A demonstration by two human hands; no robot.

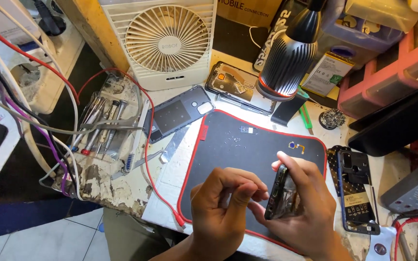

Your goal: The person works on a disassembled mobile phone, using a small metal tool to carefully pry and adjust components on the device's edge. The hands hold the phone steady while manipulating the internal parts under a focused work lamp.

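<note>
My right hand (302, 203) grips a dark phone body (279, 193) on its edge, tilted upright over the black work mat with a red border (228, 140). My left hand (221, 208) sits right beside it with thumb and forefinger pinched together at the phone's lower edge; whether something tiny sits between them cannot be seen. On the mat lie a small gold flex part with a blue dot (296, 146), a tiny silver part (246, 129) and several small specks (233, 141).
A white desk fan (165, 41) stands at the back, a black lamp head (289, 58) to its right. A grey back cover (177, 115), an opened phone frame (233, 86), another opened phone (356, 191), screwdrivers (100, 128), cables (35, 96) and a battery (326, 72) surround the mat.
</note>
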